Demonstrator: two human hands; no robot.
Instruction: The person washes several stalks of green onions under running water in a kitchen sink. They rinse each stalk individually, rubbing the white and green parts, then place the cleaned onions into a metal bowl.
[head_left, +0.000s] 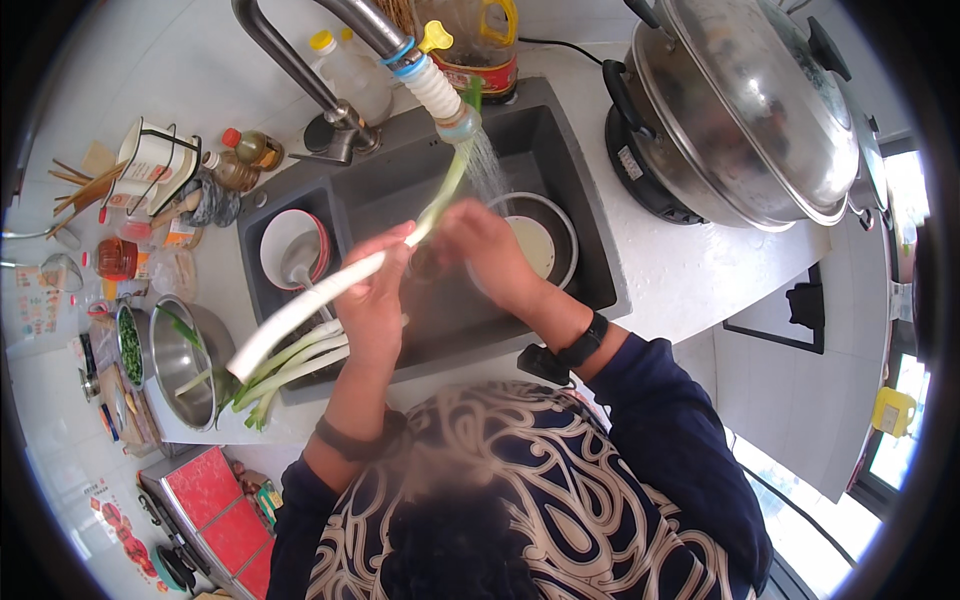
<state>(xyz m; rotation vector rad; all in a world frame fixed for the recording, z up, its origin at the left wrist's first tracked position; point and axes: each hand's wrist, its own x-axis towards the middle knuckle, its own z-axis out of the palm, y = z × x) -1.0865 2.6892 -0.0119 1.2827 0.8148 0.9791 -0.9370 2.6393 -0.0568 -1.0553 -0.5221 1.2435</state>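
A long white-stemmed leek or large scallion (315, 300) slants over the double-bowl grey sink (592, 247), its green end up beside the spray head of the tap (457, 124). My left hand (375, 292) is closed around its white stem. My right hand (484, 251) is at the paler green part, its fingers blurred; whether they grip the stem cannot be told. Water sprays down beyond my right hand, by a metal basin (574, 232) with a pale bowl (531, 244) in it. More scallions (300, 360) lie across the sink's near left edge, below my left hand.
Left of the scallions stands a steel bowl (176, 360), near a dish of chopped greens (130, 345). A white bowl with a red rim (289, 244) and a ladle (300, 262) sit in the small sink bowl. A large lidded steamer pot (720, 127) stands at right; bottles line the wall.
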